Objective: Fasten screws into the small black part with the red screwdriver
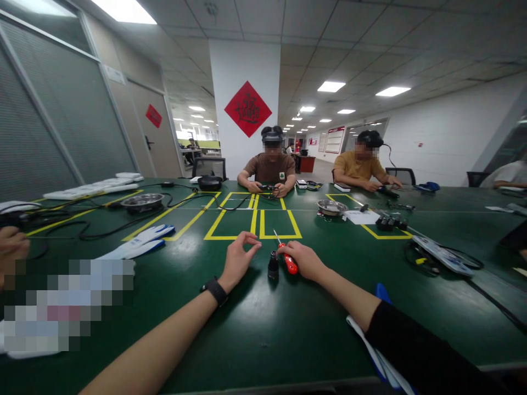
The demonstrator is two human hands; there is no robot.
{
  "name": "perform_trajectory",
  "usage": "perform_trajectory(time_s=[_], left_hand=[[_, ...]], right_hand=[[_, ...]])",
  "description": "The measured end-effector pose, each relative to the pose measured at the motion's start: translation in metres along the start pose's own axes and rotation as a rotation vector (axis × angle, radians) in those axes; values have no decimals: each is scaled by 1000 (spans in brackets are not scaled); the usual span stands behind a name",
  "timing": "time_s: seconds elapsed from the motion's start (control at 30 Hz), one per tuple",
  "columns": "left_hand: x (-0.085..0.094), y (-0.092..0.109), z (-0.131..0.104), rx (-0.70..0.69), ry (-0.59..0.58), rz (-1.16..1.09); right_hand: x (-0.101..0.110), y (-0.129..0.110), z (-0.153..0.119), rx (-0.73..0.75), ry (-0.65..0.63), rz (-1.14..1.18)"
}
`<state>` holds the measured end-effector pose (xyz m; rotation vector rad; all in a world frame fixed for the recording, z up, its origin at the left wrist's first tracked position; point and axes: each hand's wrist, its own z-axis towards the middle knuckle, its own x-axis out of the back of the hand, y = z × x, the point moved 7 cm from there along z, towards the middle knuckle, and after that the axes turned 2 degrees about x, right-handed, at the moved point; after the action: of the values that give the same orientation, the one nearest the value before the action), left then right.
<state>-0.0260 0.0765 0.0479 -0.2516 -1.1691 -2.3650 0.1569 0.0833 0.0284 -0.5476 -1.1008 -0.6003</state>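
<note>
Glossy dark-green tabletop [296, 334], yellow tape outlines [281, 237] just beyond the working spot. Red screwdriver [292, 267] in right hand [305, 258], fingers wrapped around its smooth handle, slim metal shaft angled forward and left. Just left of it, black cylindrical part [273, 267], upright on the table, narrower toward the top. Left hand [239, 257] to the left of that, raised, thumb and forefinger curled close together; impossible to tell about any small object between the tips. Broad stretch of green between both forearms, down to the near edge. Farther out, white-and-blue gloves [142, 242] on the left, soft and crumpled; blue-and-white glove [382, 292] partly beneath the right arm; ahead to the right, shiny round metal bowl [331, 207] beside white paper [362, 217].
</note>
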Motion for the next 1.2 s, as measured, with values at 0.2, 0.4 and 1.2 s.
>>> perform_trajectory(time_s=[0.2,0.4,1.2], left_hand=[[-2,3,0,-15,-19,-11],[-5,0,-1,15,-49,-92],[-8,-2,-1,149,-60,-355]], right_hand=[[-6,-1,4,40,-31,-97],[-11,6,24,193,-199,40],[-2,63,28,-408,328,733]])
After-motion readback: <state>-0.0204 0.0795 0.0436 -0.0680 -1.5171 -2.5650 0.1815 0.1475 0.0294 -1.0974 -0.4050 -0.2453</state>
